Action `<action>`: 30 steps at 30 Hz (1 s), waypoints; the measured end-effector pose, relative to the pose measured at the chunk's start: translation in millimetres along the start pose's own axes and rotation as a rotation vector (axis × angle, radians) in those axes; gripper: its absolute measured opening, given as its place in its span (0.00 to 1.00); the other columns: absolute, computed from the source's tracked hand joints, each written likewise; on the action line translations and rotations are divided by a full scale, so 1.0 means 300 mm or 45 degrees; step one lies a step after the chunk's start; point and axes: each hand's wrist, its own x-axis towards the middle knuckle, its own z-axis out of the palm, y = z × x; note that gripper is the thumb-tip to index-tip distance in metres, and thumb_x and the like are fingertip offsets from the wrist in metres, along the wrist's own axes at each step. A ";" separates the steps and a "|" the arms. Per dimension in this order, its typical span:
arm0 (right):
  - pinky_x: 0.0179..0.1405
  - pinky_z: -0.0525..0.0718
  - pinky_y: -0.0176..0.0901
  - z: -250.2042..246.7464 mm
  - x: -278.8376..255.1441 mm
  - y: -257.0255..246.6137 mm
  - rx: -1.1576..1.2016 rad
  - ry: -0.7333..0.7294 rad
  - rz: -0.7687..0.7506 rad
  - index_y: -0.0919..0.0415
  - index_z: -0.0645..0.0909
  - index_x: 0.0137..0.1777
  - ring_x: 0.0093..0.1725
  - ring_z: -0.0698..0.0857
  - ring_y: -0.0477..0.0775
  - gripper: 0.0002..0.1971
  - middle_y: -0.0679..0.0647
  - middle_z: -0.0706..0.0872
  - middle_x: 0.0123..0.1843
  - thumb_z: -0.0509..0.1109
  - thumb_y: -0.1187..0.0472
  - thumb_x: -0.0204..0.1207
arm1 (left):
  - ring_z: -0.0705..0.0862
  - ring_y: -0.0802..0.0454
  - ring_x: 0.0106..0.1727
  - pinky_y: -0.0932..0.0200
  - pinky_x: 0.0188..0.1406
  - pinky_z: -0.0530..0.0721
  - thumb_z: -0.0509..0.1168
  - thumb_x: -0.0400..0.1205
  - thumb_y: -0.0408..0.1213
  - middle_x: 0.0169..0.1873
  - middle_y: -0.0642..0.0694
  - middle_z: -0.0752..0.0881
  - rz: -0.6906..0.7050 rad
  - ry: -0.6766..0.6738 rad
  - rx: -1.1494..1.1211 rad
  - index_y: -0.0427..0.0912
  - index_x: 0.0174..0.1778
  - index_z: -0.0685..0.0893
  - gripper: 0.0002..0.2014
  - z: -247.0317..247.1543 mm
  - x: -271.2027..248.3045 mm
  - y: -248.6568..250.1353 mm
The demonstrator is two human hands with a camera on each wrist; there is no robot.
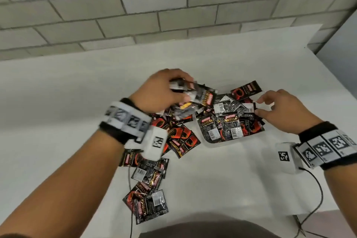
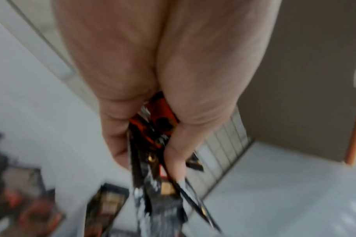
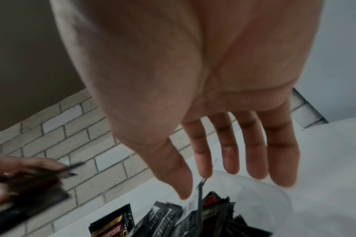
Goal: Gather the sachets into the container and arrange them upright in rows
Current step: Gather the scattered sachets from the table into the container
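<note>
Sachets in my left hand point(image 1: 162, 91), container point(image 1: 210, 142) at its 4 o'clock.
Left grips a bundle point(image 1: 195, 94); right hand point(image 1: 280, 110), fingers apart, touches the container's far side.

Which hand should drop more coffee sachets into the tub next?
Left. The left hand already grips a bunch of sachets beside the clear container; the right hand, fingers straight, only touches sachets inside.

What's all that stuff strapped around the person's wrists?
Both arms are bare. Each wrist carries a black band topped by a white strap of black-and-white square code markers, plus a small white box bearing one marker. Thin dark cables trail off them.
</note>
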 end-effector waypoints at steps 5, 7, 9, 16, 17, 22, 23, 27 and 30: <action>0.53 0.72 0.39 -0.001 -0.029 0.010 -0.033 -0.057 0.001 0.56 0.84 0.62 0.52 0.81 0.56 0.17 0.54 0.78 0.55 0.80 0.60 0.74 | 0.82 0.44 0.59 0.55 0.61 0.81 0.78 0.78 0.44 0.64 0.44 0.69 -0.048 -0.328 0.250 0.52 0.77 0.75 0.31 0.296 0.180 0.099; 0.52 0.73 0.38 0.002 -0.045 0.018 -0.055 -0.080 -0.004 0.58 0.85 0.63 0.53 0.82 0.56 0.19 0.54 0.78 0.54 0.78 0.68 0.72 | 0.80 0.42 0.64 0.56 0.64 0.79 0.79 0.78 0.46 0.71 0.41 0.66 -0.032 -0.419 0.212 0.51 0.84 0.66 0.40 0.352 0.213 0.128; 0.51 0.72 0.37 0.002 -0.059 0.032 -0.050 -0.075 -0.023 0.58 0.86 0.62 0.49 0.81 0.53 0.21 0.55 0.80 0.53 0.75 0.74 0.70 | 0.79 0.41 0.68 0.54 0.65 0.79 0.78 0.78 0.43 0.78 0.38 0.63 0.004 -0.499 0.191 0.51 0.89 0.54 0.49 0.378 0.225 0.152; 0.51 0.76 0.42 -0.012 -0.063 0.011 0.040 0.094 -0.093 0.57 0.84 0.60 0.49 0.81 0.55 0.17 0.57 0.82 0.54 0.72 0.72 0.74 | 0.51 0.42 0.90 0.38 0.89 0.55 0.72 0.82 0.37 0.91 0.44 0.48 0.199 -0.585 0.352 0.52 0.91 0.42 0.51 0.296 0.169 0.137; 0.52 0.77 0.45 -0.015 -0.059 -0.007 0.051 0.151 -0.138 0.58 0.84 0.60 0.50 0.82 0.58 0.18 0.57 0.82 0.54 0.70 0.74 0.73 | 0.53 0.44 0.90 0.40 0.89 0.55 0.71 0.82 0.36 0.91 0.45 0.49 0.176 -0.524 0.331 0.53 0.91 0.46 0.48 0.256 0.143 0.123; 0.48 0.76 0.43 -0.004 -0.029 -0.100 -0.021 -0.051 -0.193 0.55 0.84 0.59 0.48 0.82 0.55 0.12 0.55 0.83 0.54 0.72 0.64 0.76 | 0.81 0.56 0.67 0.57 0.67 0.81 0.71 0.84 0.39 0.74 0.53 0.79 -0.069 -0.418 0.317 0.57 0.80 0.71 0.29 0.039 -0.083 -0.077; 0.48 0.76 0.44 0.001 -0.026 -0.118 -0.106 -0.119 -0.182 0.55 0.84 0.59 0.49 0.82 0.56 0.12 0.55 0.82 0.55 0.72 0.62 0.76 | 0.81 0.57 0.65 0.61 0.62 0.81 0.73 0.83 0.43 0.72 0.54 0.80 -0.146 -0.468 0.361 0.58 0.78 0.73 0.28 0.016 -0.146 -0.129; 0.49 0.78 0.47 0.022 -0.042 -0.244 -0.105 0.075 -0.404 0.57 0.85 0.56 0.51 0.82 0.61 0.10 0.55 0.81 0.51 0.72 0.63 0.76 | 0.68 0.46 0.79 0.44 0.76 0.75 0.80 0.65 0.69 0.80 0.51 0.65 -0.488 -0.568 0.492 0.62 0.86 0.58 0.56 0.027 -0.397 -0.300; 0.51 0.80 0.48 0.075 -0.095 -0.421 0.055 -0.067 -0.635 0.52 0.84 0.55 0.49 0.82 0.52 0.08 0.49 0.81 0.50 0.72 0.61 0.77 | 0.48 0.40 0.87 0.25 0.79 0.66 0.79 0.48 0.77 0.87 0.54 0.42 -0.581 -0.641 0.505 0.68 0.86 0.38 0.76 0.112 -0.547 -0.334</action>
